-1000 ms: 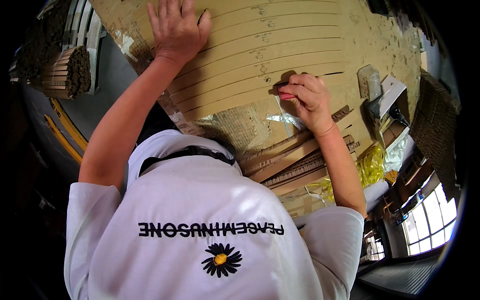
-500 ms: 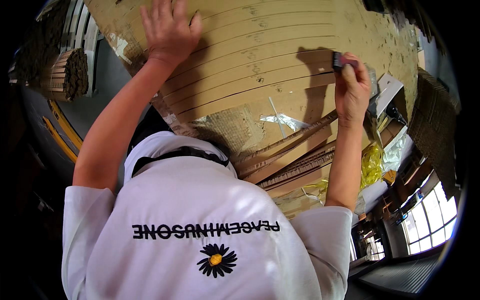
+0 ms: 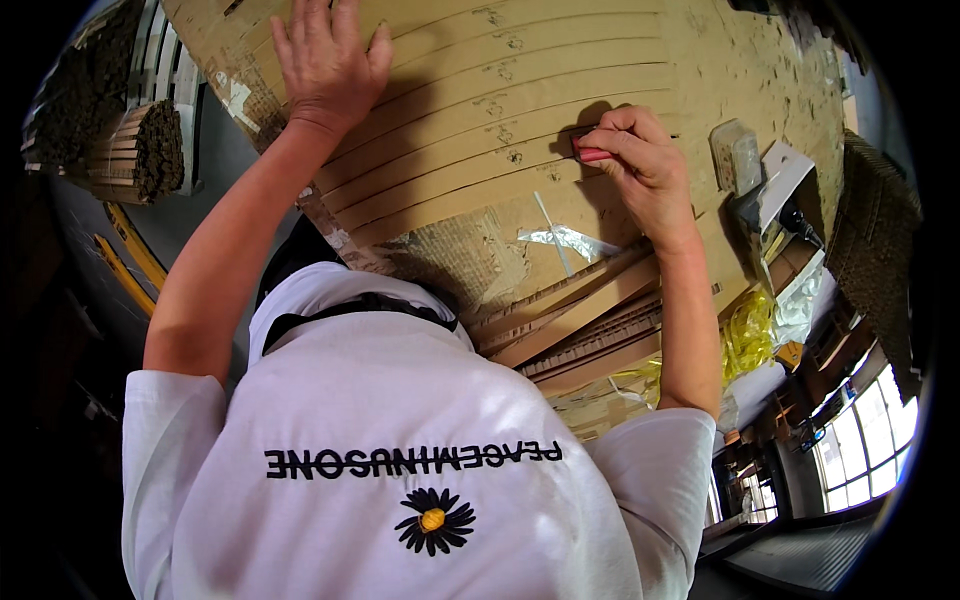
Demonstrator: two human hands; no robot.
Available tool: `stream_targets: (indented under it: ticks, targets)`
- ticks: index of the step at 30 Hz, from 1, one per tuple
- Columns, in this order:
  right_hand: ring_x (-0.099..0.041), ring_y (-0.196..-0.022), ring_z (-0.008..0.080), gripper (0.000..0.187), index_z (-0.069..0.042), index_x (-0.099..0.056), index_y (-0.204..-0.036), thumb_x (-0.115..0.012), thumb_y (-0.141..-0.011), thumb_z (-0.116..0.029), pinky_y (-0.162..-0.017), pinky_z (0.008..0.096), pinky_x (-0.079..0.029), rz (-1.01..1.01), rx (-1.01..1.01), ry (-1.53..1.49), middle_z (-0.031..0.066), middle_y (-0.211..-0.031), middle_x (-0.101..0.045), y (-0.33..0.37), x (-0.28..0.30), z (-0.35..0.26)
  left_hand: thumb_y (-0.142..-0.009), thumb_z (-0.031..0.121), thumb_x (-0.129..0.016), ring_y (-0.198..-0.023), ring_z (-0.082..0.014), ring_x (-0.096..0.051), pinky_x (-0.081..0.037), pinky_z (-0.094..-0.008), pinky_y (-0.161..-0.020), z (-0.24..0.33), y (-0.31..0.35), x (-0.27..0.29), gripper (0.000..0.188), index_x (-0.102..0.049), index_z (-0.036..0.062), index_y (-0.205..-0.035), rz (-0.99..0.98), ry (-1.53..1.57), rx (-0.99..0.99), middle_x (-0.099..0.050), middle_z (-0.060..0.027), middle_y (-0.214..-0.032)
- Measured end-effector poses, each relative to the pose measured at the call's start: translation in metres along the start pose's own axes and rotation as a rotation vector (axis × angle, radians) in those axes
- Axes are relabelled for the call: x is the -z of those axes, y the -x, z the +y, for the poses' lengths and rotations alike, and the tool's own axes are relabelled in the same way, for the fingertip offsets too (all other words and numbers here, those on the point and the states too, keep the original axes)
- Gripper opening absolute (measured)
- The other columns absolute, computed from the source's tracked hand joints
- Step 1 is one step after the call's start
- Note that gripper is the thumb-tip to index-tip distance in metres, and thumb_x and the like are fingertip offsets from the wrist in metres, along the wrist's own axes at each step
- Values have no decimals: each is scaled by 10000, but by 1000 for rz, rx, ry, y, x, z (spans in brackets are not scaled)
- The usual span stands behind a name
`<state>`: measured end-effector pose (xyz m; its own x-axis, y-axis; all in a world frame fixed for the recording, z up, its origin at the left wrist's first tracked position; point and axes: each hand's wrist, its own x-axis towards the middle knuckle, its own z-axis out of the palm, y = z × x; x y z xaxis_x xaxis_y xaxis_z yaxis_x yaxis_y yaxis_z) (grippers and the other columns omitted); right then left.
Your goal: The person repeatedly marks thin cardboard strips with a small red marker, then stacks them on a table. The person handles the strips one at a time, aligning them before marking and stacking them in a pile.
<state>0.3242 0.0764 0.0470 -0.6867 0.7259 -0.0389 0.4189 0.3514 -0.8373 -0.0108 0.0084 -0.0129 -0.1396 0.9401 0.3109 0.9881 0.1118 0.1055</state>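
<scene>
Several long cardboard strips [image 3: 420, 185] lie side by side across the work table, with small dark printed marks [image 3: 503, 133] in a line down their middle. My left hand [image 3: 338, 75] rests flat on the strips at the upper left, fingers spread. Between the thumb and fingers of my right hand [image 3: 648, 170] is a small red rubber stamp [image 3: 590, 152]. It is held low over the nearer strips, right of the marks; whether it touches the cardboard I cannot tell. My fingers hide part of it.
Loose cardboard edge strips [image 3: 570, 315] lie near my right forearm. Right of that hand are a clear plastic box [image 3: 736, 155], a white bracket-like piece [image 3: 782, 180] and crumpled yellow film [image 3: 748, 330]. A bundle of strips [image 3: 140, 150] stands at far left.
My right hand has moved left with the stamp, away from the clear box and over the strips; the stamp has turned in the grip. My left hand has barely shifted.
</scene>
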Motion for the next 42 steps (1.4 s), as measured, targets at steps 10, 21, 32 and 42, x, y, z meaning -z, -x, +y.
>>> stream_targets:
  ticks: [10, 21, 32, 42]
  targets:
    - [-625, -890, 250, 191, -102, -754, -935, -790, -761, -30, -759, 347, -517, 22, 116, 159, 29, -955, -673, -3, 0, 6, -843, 164, -663, -1407, -434, -405, -286, -594, -1177, 3, -2, 4, 606, -486, -28, -1390, 26, 5, -37, -447, -231, -1478]
    - [-637, -886, 255, 159, -150, -752, -910, -791, -764, -101, -751, 362, -526, 51, 151, 161, 3, -983, -697, -6, -3, 16, -939, 280, -659, -1413, -400, -416, -317, -642, -1120, -14, 1, -12, 509, -537, 60, -1381, 41, 6, -69, -463, -131, -1494]
    - [-666, -906, 186, 167, -72, -755, -1017, -776, -853, -49, -839, 313, -533, 368, -217, -239, 46, -984, -726, 1, 5, -2, -918, 287, -656, -1448, -404, -370, -268, -656, -1151, -10, 2, -4, 556, -501, 72, -1407, -21, 25, 41, -429, -136, -1525]
    - [-704, -925, 316, 274, -7, -726, -1126, -762, -877, -115, -853, 392, -552, 754, -825, 588, 126, -956, -743, 38, 24, 35, -922, 411, -628, -1509, -417, -241, -148, -675, -1197, -16, 1, -16, 596, -524, 34, -1371, -150, -73, 52, -365, -178, -1575]
